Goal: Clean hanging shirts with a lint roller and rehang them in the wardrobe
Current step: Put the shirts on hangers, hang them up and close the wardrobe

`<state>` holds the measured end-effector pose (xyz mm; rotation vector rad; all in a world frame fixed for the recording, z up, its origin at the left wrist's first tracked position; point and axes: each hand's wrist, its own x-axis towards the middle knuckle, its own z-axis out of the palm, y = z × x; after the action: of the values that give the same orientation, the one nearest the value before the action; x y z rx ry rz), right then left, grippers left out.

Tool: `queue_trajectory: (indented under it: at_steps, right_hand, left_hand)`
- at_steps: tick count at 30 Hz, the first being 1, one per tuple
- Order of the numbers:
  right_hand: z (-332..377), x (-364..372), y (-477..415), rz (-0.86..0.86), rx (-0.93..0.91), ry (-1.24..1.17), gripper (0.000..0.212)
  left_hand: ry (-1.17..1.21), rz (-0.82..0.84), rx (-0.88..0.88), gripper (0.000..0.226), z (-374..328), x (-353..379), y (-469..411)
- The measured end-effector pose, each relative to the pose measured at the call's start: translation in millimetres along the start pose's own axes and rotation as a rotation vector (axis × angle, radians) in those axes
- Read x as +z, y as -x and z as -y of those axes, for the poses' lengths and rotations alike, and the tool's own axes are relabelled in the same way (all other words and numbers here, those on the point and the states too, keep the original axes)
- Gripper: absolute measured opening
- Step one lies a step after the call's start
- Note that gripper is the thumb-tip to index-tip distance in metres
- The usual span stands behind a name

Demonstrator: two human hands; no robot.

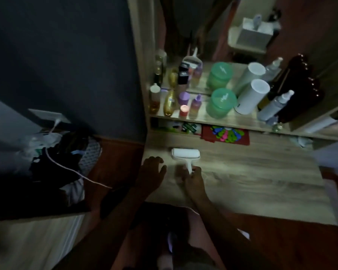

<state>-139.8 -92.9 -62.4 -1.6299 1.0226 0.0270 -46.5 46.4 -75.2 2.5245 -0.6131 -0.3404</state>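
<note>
A white lint roller (185,154) lies on the light wooden dresser top (252,178), its roller head pointing away from me and its handle toward me. My right hand (193,179) is closed around the lower end of that handle. My left hand (151,170) rests flat on the dresser's left edge beside the roller, fingers spread and holding nothing. No shirt or wardrobe shows in this dim view.
A shelf (232,119) behind the roller carries several bottles, two green jars (220,103), white cylinders (252,96) and a mirror (193,36). A pile of dark clothes and a white cable (62,164) lies at the left by the dark wall. Reddish floor lies below.
</note>
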Motion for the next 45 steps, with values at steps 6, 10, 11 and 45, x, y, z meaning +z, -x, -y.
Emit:
queue_trajectory:
  at_steps: [6, 10, 11, 45]
  right_hand:
    - [-22.4, -2.5, -38.9, -0.049, 0.045, -0.008, 0.025]
    - [-21.0, 9.4, -58.3, -0.052, 0.1, -0.026, 0.029]
    - [-19.8, 12.2, -61.6, -0.053, 0.097, -0.041, 0.034]
    - [105.8, 109.2, 42.5, 0.161, -0.664, 0.171, 0.036]
  left_hand:
    - [-0.239, 0.216, -0.008, 0.045, 27.1, 64.5, -37.6]
    - [-0.308, 0.267, -0.074, 0.067, 34.3, 76.2, -54.2]
    - [-0.327, 0.273, -0.073, 0.071, 31.8, 75.1, -55.9]
    - [-0.002, -0.304, -0.225, 0.054, 99.9, -115.3, 47.1]
